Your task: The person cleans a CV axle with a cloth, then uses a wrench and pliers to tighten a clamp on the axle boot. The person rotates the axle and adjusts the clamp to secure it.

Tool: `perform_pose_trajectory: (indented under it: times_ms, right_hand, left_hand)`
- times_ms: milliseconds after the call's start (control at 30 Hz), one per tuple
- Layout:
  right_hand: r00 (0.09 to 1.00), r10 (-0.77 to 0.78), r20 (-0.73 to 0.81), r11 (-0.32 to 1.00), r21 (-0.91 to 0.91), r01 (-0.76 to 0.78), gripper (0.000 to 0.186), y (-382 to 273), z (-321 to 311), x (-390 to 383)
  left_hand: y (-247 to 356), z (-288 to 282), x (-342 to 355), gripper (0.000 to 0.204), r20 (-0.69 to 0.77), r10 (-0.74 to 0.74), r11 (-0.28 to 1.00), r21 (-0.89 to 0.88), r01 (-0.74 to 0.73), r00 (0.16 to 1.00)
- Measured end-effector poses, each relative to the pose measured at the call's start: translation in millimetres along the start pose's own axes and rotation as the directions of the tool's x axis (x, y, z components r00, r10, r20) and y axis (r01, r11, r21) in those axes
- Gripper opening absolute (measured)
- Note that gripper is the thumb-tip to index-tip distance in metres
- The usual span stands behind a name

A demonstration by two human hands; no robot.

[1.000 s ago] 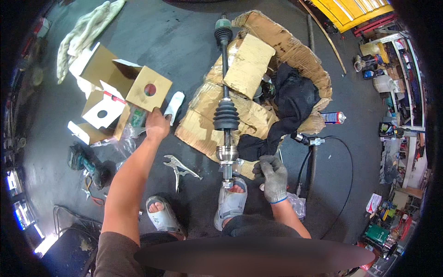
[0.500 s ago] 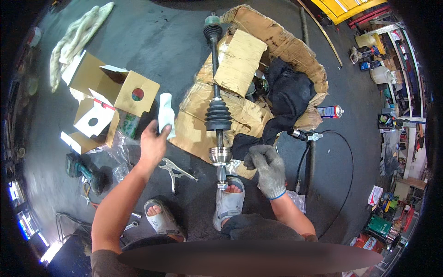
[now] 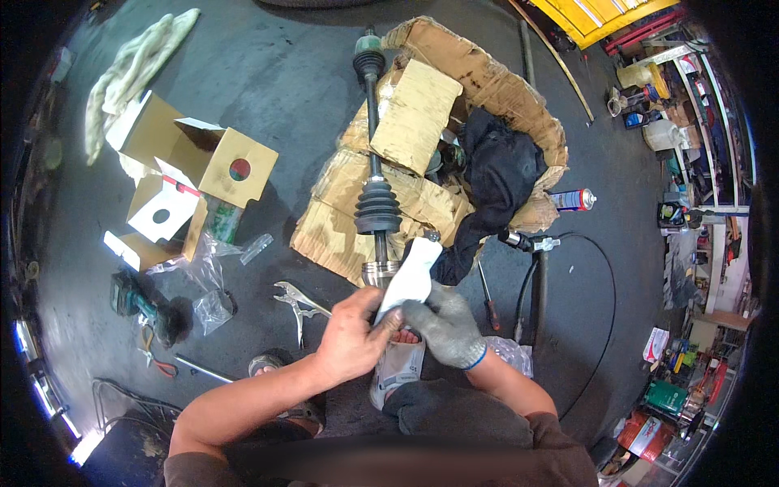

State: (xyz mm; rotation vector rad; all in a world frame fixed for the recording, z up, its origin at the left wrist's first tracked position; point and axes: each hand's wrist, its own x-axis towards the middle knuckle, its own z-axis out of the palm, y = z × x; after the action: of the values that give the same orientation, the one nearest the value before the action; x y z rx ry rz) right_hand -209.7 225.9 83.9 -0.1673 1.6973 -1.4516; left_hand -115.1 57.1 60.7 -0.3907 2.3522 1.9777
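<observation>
A white, soft packet (image 3: 412, 272) is held up in front of me, tilted with its upper end to the right. My bare left hand (image 3: 349, 333) grips its lower end, thumb against fingers. On the other side, my right hand (image 3: 446, 329), in a grey glove, is closed on the same lower part. Behind the packet lies a CV axle (image 3: 374, 118), pointing away from me, with a black ribbed boot (image 3: 377, 209). The axle's shiny near joint (image 3: 375, 274) is partly covered by the packet and my hands.
Flattened cardboard (image 3: 329, 223) lies under the axle, with a black cloth (image 3: 499, 162) on it. Opened boxes (image 3: 235, 150), locking pliers (image 3: 296, 304) and a cordless tool (image 3: 146, 304) are to the left. At right are a spray can (image 3: 572, 200), a screwdriver (image 3: 491, 312) and a black hose (image 3: 613, 284).
My left hand has brought the white packet rightward and nearer, over the axle's near joint. My right hand has left the black cloth and moved left to grip the packet too.
</observation>
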Motion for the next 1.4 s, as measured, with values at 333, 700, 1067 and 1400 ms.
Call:
perform_pose_trajectory:
  times_ms: [333,700,1067,1400]
  right_hand:
    - [0.978,-0.205,-0.042,0.845,-0.513,0.155,0.032,-10.1,-4.0,1.9]
    - [0.96,0.239,0.144,0.969,-0.089,-0.228,0.035,-13.7,-6.7,14.4]
    - [0.984,-0.044,0.171,0.919,-0.38,0.107,0.033,27.0,-16.0,1.1]
    - [0.997,-0.062,-0.046,0.976,-0.214,0.05,0.029,39.8,-2.5,7.6]
  left_hand:
    - [2.7,-3.8,9.4,0.016,0.016,-0.232,0.956,-0.18,0.231,0.973]
    - [8.7,-22.9,15.4,0.023,0.142,-0.083,0.922,-0.364,0.131,0.986]
    - [-8.8,-8.8,22.7,0.036,0.17,-0.143,0.929,-0.316,0.191,0.975]
    - [-7.0,26.7,16.1,0.029,-0.005,-0.324,0.664,-0.714,0.223,0.946]
